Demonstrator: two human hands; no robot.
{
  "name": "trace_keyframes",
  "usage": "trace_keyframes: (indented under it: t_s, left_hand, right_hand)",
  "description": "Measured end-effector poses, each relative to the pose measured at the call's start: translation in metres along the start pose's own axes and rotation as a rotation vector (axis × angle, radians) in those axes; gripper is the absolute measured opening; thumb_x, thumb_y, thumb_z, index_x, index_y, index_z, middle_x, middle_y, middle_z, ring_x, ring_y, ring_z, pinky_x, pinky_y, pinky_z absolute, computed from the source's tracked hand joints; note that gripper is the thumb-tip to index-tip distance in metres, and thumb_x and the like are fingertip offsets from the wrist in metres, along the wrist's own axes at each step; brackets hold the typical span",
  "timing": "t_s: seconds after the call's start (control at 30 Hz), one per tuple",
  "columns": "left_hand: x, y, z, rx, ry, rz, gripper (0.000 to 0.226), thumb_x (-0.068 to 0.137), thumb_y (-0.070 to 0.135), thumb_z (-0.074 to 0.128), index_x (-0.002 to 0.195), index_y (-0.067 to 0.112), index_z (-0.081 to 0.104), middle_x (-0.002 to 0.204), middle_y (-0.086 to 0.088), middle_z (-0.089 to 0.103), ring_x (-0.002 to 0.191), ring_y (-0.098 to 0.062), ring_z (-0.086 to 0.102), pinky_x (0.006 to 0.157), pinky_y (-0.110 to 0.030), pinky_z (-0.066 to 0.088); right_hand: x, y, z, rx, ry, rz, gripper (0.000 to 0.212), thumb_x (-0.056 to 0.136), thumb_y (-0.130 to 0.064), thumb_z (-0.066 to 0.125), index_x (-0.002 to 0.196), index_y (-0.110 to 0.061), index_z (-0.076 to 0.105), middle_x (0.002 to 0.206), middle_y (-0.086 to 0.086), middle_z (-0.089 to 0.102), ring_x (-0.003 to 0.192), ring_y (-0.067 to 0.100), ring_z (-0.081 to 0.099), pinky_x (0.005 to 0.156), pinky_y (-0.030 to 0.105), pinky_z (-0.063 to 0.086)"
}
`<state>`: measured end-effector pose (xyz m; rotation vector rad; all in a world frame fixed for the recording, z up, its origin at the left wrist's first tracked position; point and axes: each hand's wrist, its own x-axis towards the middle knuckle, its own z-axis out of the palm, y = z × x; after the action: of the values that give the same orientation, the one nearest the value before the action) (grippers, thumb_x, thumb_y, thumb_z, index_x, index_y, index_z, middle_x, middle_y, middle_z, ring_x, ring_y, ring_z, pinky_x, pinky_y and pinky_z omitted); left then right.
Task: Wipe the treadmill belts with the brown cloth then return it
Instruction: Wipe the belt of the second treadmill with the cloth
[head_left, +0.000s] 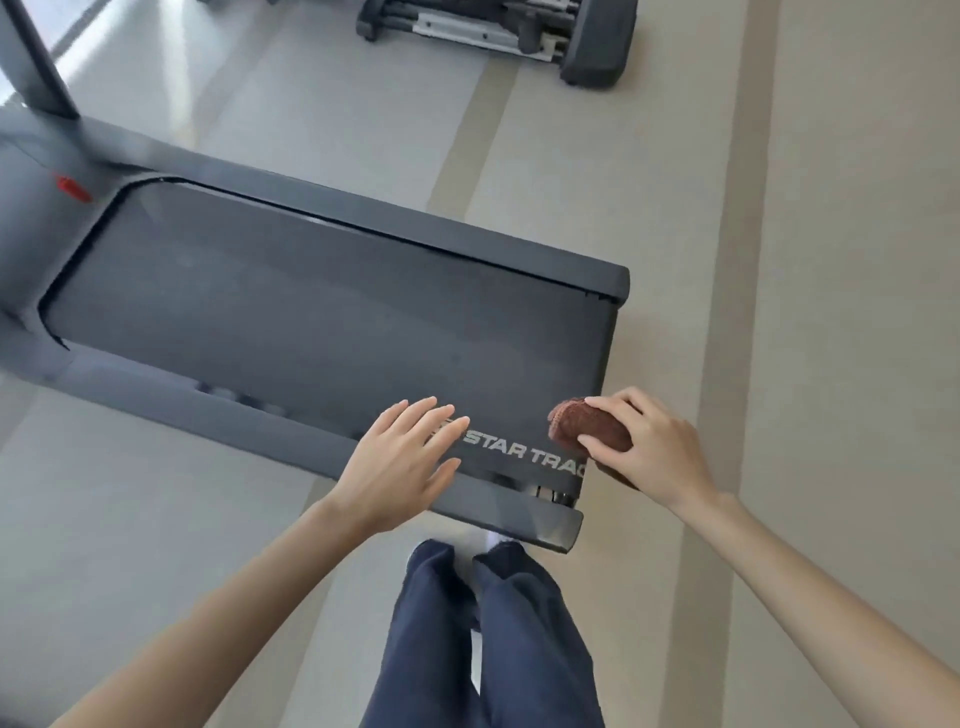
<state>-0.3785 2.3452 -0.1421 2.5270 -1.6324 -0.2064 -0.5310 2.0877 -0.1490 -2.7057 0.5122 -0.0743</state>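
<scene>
While the right hand (654, 447) clasps the brown cloth (589, 428) at the belt (311, 312) end, the left hand (402, 462) hovers flat, empty; wiping looks about to start, calling for a press-down and sweep.

The belt (322, 312) is a flat charcoal grey with no pattern, save pale grey lettering reading STAR TRAC near its rear end. The frame (208, 405) around it is a slightly lighter slate grey, and a small red tab (72, 188) shows near the front cover. The cloth (587, 428) is a reddish brown (rust rather than tan), with a fine ribbed weave. The floor (857, 260) is pale beige, crossed by long darker tan stripes. The trousers (498, 639) are plain navy blue. A second machine (498, 31) is dark grey and black with silver metal parts.
</scene>
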Motion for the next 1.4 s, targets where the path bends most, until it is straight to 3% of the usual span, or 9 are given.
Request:
trace_keyframes:
  t_s: [0.33, 0.57, 0.7, 0.93, 1.2, 1.4]
  left_hand:
    - [0.09, -0.06, 0.281, 0.001, -0.019, 0.101, 0.049, 0.09, 0.037, 0.034, 0.121, 0.012, 0.062, 0.122, -0.007, 0.063, 0.115, -0.028, 0.058, 0.097, -0.045, 0.046]
    - [0.139, -0.103, 0.47, 0.045, -0.059, 0.184, 0.044, 0.087, 0.03, 0.062, 0.126, 0.01, 0.058, 0.128, -0.01, 0.058, 0.121, -0.03, 0.052, 0.101, -0.047, 0.042]
    - [0.149, -0.12, 0.542, 0.071, -0.072, 0.181, 0.048, 0.09, 0.037, 0.046, 0.129, 0.011, 0.055, 0.135, -0.012, 0.053, 0.126, -0.031, 0.048, 0.104, -0.048, 0.038]
    - [0.139, -0.124, 0.603, 0.026, 0.008, 0.109, 0.056, 0.093, 0.037, 0.03, 0.14, 0.008, 0.042, 0.149, -0.013, 0.034, 0.139, -0.032, 0.028, 0.112, -0.05, 0.025]
    - [0.136, -0.122, 0.602, -0.002, -0.004, 0.085, 0.057, 0.095, 0.037, 0.025, 0.143, 0.008, 0.036, 0.152, -0.013, 0.028, 0.142, -0.032, 0.02, 0.115, -0.05, 0.018]
    - [0.13, -0.118, 0.602, -0.006, -0.003, 0.067, 0.06, 0.095, 0.042, 0.025, 0.144, 0.009, 0.033, 0.153, -0.012, 0.024, 0.143, -0.031, 0.015, 0.115, -0.05, 0.016]
  right_hand:
    - [0.024, 0.139, 0.264, 0.004, 0.0, 0.127, 0.033, 0.081, -0.043, 0.069, 0.112, -0.03, 0.067, 0.098, -0.007, 0.057, 0.09, 0.016, 0.058, 0.062, 0.026, 0.044]
    - [0.046, 0.21, 0.434, 0.006, 0.089, 0.079, 0.033, 0.081, -0.038, 0.071, 0.112, -0.025, 0.068, 0.099, -0.003, 0.059, 0.09, 0.018, 0.058, 0.064, 0.03, 0.051]
    - [0.05, 0.229, 0.499, -0.002, 0.176, -0.024, 0.034, 0.08, -0.038, 0.07, 0.109, -0.021, 0.07, 0.096, 0.0, 0.062, 0.084, 0.02, 0.06, 0.067, 0.03, 0.052]
    - [0.042, 0.226, 0.552, -0.023, 0.303, 0.0, 0.031, 0.078, -0.044, 0.068, 0.102, -0.024, 0.072, 0.094, -0.001, 0.061, 0.083, 0.018, 0.057, 0.068, 0.027, 0.049]
    - [-0.009, 0.205, 0.556, -0.066, 0.134, -0.372, 0.026, 0.071, -0.035, 0.073, 0.094, -0.024, 0.073, 0.09, 0.003, 0.063, 0.076, 0.023, 0.058, 0.065, 0.033, 0.05]
    - [-0.001, 0.223, 0.55, -0.047, 0.136, -0.422, 0.024, 0.072, -0.036, 0.072, 0.093, -0.025, 0.073, 0.09, 0.001, 0.061, 0.078, 0.02, 0.058, 0.066, 0.031, 0.049]
